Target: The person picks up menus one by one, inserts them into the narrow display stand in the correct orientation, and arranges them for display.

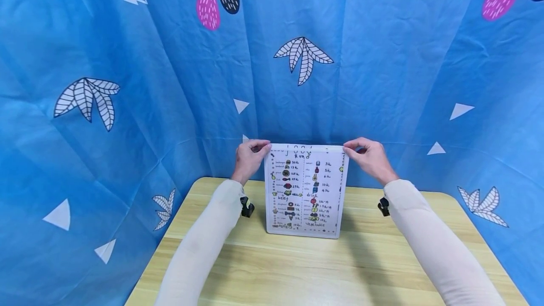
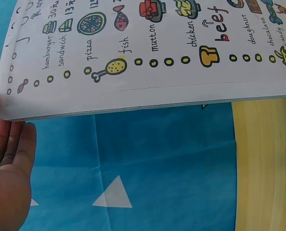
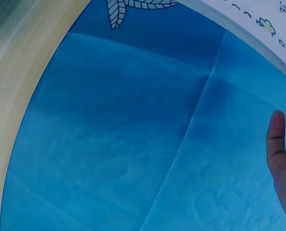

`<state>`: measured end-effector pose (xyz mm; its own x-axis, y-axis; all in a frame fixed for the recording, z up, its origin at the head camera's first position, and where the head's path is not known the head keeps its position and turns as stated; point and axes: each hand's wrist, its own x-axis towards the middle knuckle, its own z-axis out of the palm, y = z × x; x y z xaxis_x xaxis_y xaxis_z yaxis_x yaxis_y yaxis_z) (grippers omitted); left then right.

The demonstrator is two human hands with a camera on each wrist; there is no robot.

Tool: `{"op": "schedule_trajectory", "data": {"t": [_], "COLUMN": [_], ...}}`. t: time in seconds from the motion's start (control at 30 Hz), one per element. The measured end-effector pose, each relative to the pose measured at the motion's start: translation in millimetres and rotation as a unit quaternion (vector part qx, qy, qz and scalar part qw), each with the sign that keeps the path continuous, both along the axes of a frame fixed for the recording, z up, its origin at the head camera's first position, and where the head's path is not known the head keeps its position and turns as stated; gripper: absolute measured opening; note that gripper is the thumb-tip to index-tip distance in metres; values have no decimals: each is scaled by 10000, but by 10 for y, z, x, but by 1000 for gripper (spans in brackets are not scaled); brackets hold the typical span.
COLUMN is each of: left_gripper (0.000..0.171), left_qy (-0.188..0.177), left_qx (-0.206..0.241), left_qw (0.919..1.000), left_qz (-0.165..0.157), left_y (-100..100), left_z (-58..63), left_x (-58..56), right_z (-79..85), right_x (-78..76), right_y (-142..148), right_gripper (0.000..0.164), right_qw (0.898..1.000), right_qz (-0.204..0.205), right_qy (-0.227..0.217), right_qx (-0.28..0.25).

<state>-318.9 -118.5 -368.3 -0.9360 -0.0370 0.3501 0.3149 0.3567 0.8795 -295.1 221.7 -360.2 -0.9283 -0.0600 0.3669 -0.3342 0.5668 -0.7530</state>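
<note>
A white rectangular menu board (image 1: 303, 188) stands roughly upright over the table, its printed face toward me. Small coloured food drawings with handwritten names and prices cover it, among them hamburger, pizza and fish in the left wrist view. My left hand (image 1: 248, 160) pinches its top left corner between thumb and fingers. At the opposite top corner my right hand (image 1: 371, 158) pinches the board the same way. In the right wrist view, only a strip of the board and part of the right hand (image 3: 283, 168) show. Whether the lower edge touches the table I cannot tell.
A light wood table (image 1: 297, 268) with rounded far corners lies under the board. Behind it and at both sides hangs a blue curtain (image 1: 374, 84) with leaf and triangle prints. Dark wrist devices (image 1: 247, 207) sit on both wrists, over pale sleeves.
</note>
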Motion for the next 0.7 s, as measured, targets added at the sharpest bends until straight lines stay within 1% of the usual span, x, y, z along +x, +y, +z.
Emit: {"op": "schedule_trajectory", "data": {"t": [0.2, 0.37, 0.7], "left_gripper": [18, 18, 16], "left_qy": [28, 72, 51], "left_qx": [-23, -56, -56], "left_qw": [10000, 9999, 10000], "left_qz": [28, 45, 54], "left_y": [8, 4, -2], "left_z": [-22, -44, -39], "left_x": [4, 15, 65], "right_z": [-22, -41, -57], "right_x": [-9, -16, 20], "right_y": [-3, -13, -16], "right_gripper": [23, 23, 23], "right_qw": [9999, 9999, 9999], "right_qz": [56, 106, 135], "right_qy": [110, 84, 82], "right_qx": [42, 25, 2]}}
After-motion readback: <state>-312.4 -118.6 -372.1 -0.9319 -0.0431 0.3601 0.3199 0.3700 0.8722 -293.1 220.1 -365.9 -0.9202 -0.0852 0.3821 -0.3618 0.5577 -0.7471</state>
